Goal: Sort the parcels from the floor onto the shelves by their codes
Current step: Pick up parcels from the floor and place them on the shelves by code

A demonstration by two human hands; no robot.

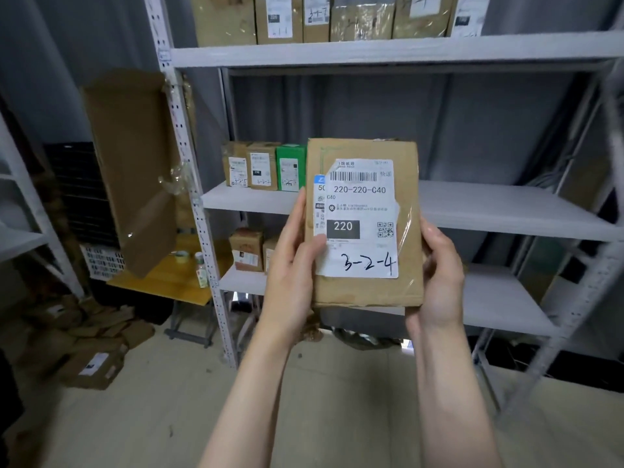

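Cardboard parcel (364, 224), label toward the camera, handwritten code 3-2-4: held upright in mid-air before the rack, not yet shelved. Left hand (290, 265) clamped on the left edge, thumb across the label. Right hand (439, 275) wrapped round the right edge and lower corner. Step judged as code reading, placement pending.

Done so far, by appearance:
- three small parcels (261, 167) stood at the left end of the middle shelf (506, 207)
- two more on the lower shelf (489, 298)
- a full row on the top shelf (371, 50)

Left to do: heap of parcels (91, 363) on the floor, lower left.

Room: long open run of middle-shelf board right of the green box (290, 167), likely slot just beside it.

Edges to mind: shelf lip in front, perforated upright (199, 197) at left, top shelf overhead.
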